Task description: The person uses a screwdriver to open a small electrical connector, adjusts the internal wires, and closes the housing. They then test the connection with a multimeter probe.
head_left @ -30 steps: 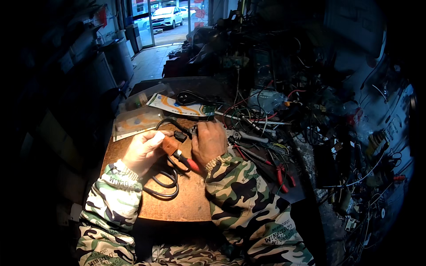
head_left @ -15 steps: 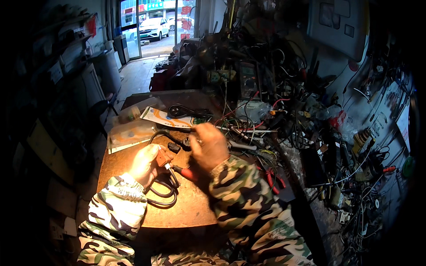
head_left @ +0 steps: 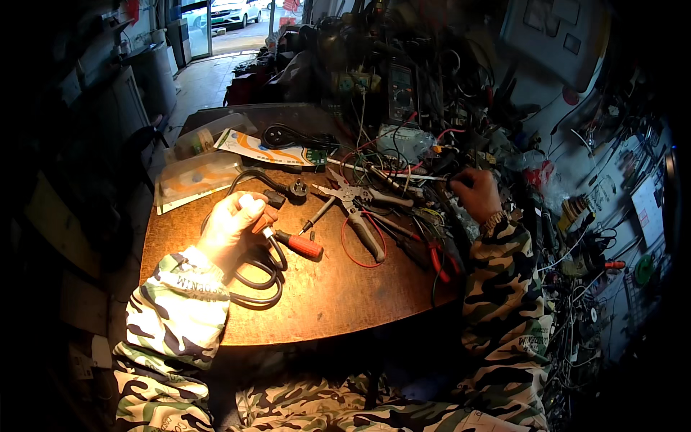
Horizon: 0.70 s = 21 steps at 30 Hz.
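Near the table's left side my left hand [head_left: 227,227] is closed round a small reddish-brown block [head_left: 265,219]. A black cable [head_left: 258,301] loops below that hand, and a black power plug [head_left: 297,189] lies just beyond it. Beside the block rests a screwdriver [head_left: 302,245] with a red handle. Wire-stripping pliers [head_left: 358,196] with grey handles lie open at the table's middle. Over the clutter on the right, my right hand [head_left: 477,194] has its fingers curled together; what they hold, if anything, is hidden.
Flat plastic packages [head_left: 194,176] and a coiled black cord [head_left: 291,135] lie at the table's back left. A multimeter [head_left: 402,93] stands at the back. Red-handled pliers [head_left: 438,261] lie at the right edge, next to heaped wires and parts.
My right hand has moved from above the plug to the clutter on the right, uncovering the wire-stripping pliers. My left hand keeps hold of the block. The view has tilted down.
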Motion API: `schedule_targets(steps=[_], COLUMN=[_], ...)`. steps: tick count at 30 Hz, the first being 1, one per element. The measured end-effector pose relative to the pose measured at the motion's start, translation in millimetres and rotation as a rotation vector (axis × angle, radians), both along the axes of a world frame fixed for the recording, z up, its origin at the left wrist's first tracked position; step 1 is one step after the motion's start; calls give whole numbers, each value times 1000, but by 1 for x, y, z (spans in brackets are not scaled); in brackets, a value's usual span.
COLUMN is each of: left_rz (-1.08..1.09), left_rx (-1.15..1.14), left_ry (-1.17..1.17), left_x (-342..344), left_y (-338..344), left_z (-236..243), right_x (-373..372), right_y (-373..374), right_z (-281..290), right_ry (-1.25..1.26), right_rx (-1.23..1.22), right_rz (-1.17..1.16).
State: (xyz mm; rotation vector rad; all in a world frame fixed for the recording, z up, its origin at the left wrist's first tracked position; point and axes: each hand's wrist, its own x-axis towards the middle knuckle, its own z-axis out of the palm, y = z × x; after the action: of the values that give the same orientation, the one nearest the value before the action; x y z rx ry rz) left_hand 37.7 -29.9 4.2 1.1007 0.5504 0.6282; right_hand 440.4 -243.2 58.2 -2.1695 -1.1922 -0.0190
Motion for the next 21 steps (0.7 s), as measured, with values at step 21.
schedule_targets(steps=[21], left_rz=[-32], left_rx=[8], left_ry=[-20], left_x=[-1], left_y=[0], left_z=[0], right_x=[-115], right_y=[62], right_z=[-18], right_ry=[-184], right_rx=[-186], right_rz=[319])
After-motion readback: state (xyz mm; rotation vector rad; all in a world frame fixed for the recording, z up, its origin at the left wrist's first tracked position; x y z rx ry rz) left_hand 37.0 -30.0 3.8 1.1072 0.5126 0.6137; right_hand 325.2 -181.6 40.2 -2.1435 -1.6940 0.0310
